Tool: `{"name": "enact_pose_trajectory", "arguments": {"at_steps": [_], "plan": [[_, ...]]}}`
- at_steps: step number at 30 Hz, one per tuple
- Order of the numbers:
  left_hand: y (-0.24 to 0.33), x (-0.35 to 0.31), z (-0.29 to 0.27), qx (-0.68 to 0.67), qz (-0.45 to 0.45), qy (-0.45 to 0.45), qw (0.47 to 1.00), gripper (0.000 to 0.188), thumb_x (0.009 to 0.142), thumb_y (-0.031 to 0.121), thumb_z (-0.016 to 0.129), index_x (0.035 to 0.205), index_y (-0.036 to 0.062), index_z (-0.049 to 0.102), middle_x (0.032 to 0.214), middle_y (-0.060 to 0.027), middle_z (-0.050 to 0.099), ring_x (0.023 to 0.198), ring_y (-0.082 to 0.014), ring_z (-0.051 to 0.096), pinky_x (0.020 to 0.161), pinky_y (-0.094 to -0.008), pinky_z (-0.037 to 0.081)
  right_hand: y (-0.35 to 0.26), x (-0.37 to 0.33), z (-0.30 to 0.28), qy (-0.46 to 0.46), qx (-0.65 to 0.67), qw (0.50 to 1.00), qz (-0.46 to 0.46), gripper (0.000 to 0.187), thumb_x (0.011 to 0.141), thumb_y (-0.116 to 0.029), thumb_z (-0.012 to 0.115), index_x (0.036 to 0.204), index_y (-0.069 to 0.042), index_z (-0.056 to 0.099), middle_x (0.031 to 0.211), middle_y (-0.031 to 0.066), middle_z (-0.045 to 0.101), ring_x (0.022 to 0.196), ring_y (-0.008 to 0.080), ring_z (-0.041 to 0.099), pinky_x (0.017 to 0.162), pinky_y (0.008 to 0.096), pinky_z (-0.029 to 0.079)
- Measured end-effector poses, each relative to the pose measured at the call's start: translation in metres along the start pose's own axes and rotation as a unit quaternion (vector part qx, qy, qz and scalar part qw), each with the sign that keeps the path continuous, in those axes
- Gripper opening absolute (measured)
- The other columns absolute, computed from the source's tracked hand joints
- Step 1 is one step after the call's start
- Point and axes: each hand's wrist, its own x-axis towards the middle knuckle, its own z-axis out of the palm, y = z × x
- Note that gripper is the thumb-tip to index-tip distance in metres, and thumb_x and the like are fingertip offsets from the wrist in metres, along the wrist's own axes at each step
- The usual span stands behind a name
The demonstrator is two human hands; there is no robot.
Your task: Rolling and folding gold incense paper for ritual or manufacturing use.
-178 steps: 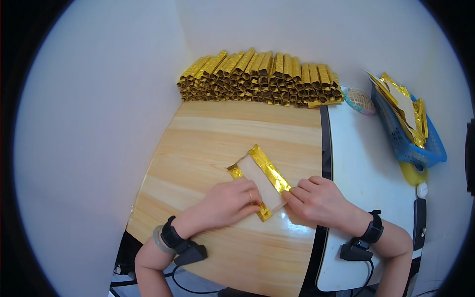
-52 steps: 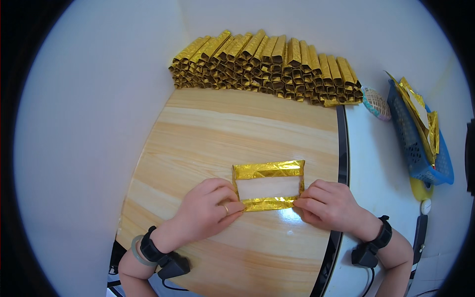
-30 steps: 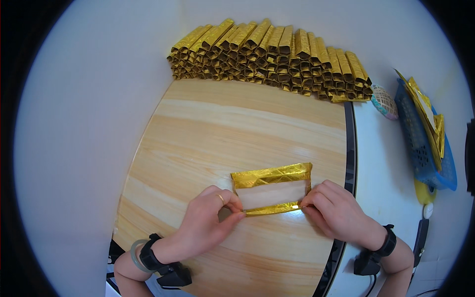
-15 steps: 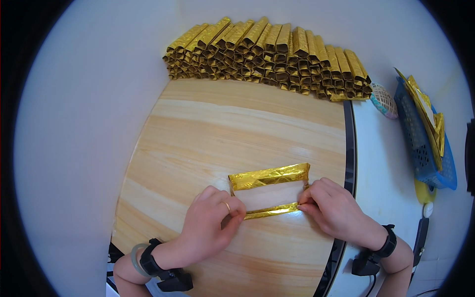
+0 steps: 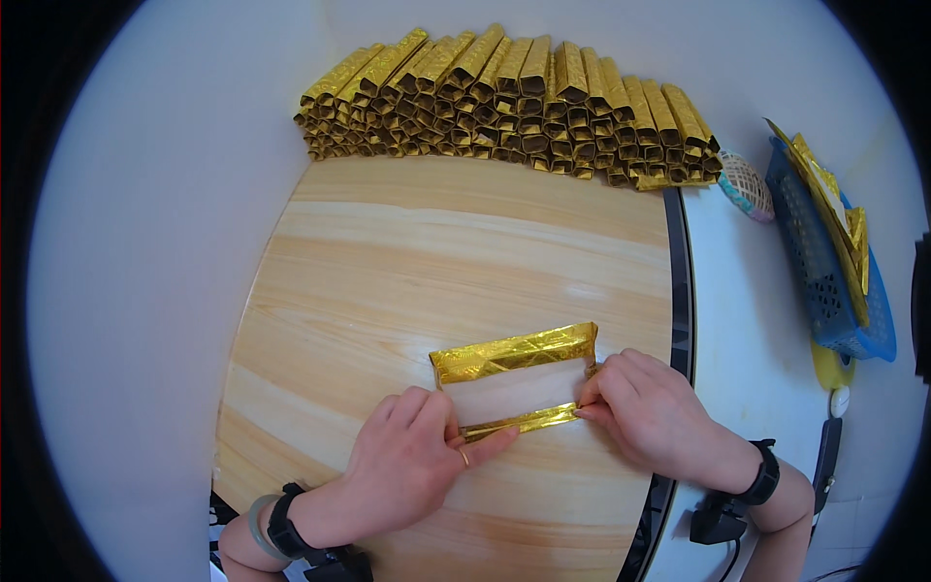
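Note:
A sheet of gold foil paper (image 5: pixel 517 386) lies on the wooden tabletop in front of me, its pale inner side facing up. Its far edge is folded up into a broad gold band, and a narrower fold runs along the near edge. At the lower left corner my left hand (image 5: pixel 412 456) grips the fold, one finger stretched along the near edge. My right hand (image 5: pixel 645 407) pinches the lower right corner between thumb and fingers. Parts of both corners are hidden behind my fingers.
Many gold foil tubes (image 5: pixel 533 116) are stacked along the back wall. At the right, a blue plastic basket (image 5: pixel 819 272) holds gold sheets, and a small woven basket (image 5: pixel 745 184) stands beside the stack. A dark strip (image 5: pixel 682 281) edges the tabletop (image 5: pixel 436 252).
My left hand has shifted left and slightly down, and one finger now extends along the near fold. The foil paper appears slightly further left. My right hand still pinches its corner.

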Motion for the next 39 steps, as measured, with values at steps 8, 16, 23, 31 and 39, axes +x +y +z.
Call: {"name": "enact_pose_trajectory", "arguments": {"at_steps": [8,16,23,31,39], "plan": [[0.005,0.0,-0.007,-0.028,-0.039,-0.023,0.999,0.057,0.066,0.001,0.067,0.114,0.0319,0.071,0.078,0.001,0.044,0.074,-0.0203,0.046,0.064,-0.0308,0.039,0.0,0.0,0.002,0.015,-0.017,1.0,0.002,0.016,0.081,-0.014,0.066,0.087,-0.008,0.052,0.079,0.0072,0.052,0.075,0.0258,0.054,0.066,0.0356,0.044],[-0.002,-0.01,0.008,-0.026,-0.065,0.041,0.997,0.045,0.067,0.01,0.073,0.111,0.0196,0.071,0.09,0.0003,0.052,0.085,-0.0207,0.048,0.065,-0.0317,0.041,0.009,-0.003,-0.005,0.016,-0.137,0.97,-0.201,0.024,0.075,-0.013,0.063,0.099,-0.006,0.06,0.089,0.0027,0.055,0.088,0.017,0.056,0.068,0.0294,0.044],[-0.006,-0.011,0.001,0.144,0.141,0.067,0.977,0.046,0.073,0.017,0.063,0.118,0.0115,0.067,0.094,0.0043,0.051,0.09,-0.0141,0.048,0.068,-0.0276,0.037,-0.024,-0.02,-0.014,-0.061,-0.36,0.903,-0.225,0.049,0.078,-0.013,0.058,0.125,0.005,0.058,0.101,0.0043,0.057,0.103,0.0155,0.054,0.077,0.024,0.04],[0.003,0.0,0.001,0.162,0.13,0.001,0.978,0.051,0.075,0.017,0.061,0.126,0.0101,0.062,0.096,0.0033,0.049,0.09,-0.0122,0.048,0.068,-0.0267,0.037,-0.032,-0.019,-0.01,-0.075,-0.333,0.924,-0.172,0.049,0.08,-0.014,0.057,0.125,0.008,0.057,0.104,0.007,0.055,0.106,0.0177,0.053,0.082,0.0238,0.039],[0.004,-0.014,-0.008,0.148,0.105,0.01,0.983,0.047,0.065,0.017,0.065,0.11,0.0094,0.071,0.107,0.0015,0.057,0.093,-0.0156,0.051,0.073,-0.0313,0.035,-0.039,-0.026,-0.013,-0.092,-0.351,0.924,-0.119,0.046,0.078,-0.013,0.058,0.118,0.009,0.061,0.102,0.0092,0.055,0.104,0.0207,0.055,0.082,0.0251,0.04]]}}
